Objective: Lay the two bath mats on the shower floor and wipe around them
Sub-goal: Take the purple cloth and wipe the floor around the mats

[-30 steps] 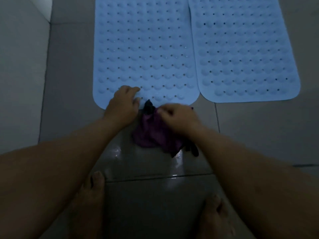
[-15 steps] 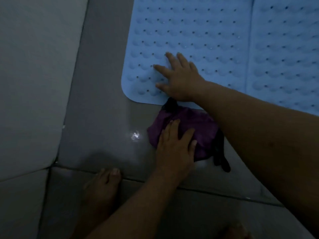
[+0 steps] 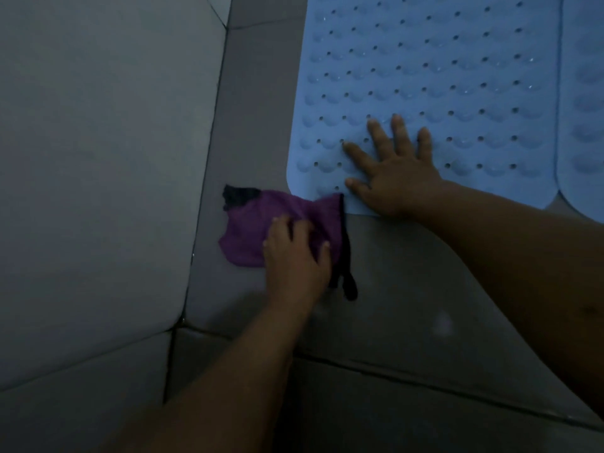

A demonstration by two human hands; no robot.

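Two light blue bath mats lie flat side by side on the grey shower floor (image 3: pixel 395 273): the left mat (image 3: pixel 441 70) fills the upper middle, and only the edge of the right mat (image 3: pixel 585 93) shows at the frame's right side. My right hand (image 3: pixel 398 178) rests flat with fingers spread on the left mat's near-left corner. My left hand (image 3: pixel 294 259) presses on a purple cloth (image 3: pixel 248 227) with black trim. The cloth lies on the floor by that corner, and its upper right tip overlaps the mat's edge.
A grey tiled wall (image 3: pixel 98 158) rises on the left, meeting the floor just left of the cloth. A narrow strip of floor (image 3: pixel 258 93) runs between the wall and the left mat. A grout line (image 3: pixel 425 384) crosses the floor near me.
The hands have swapped: the left took over the cloth and slid it left toward the wall, past the mat's corner. The right moved onto the mat and stays flat there.
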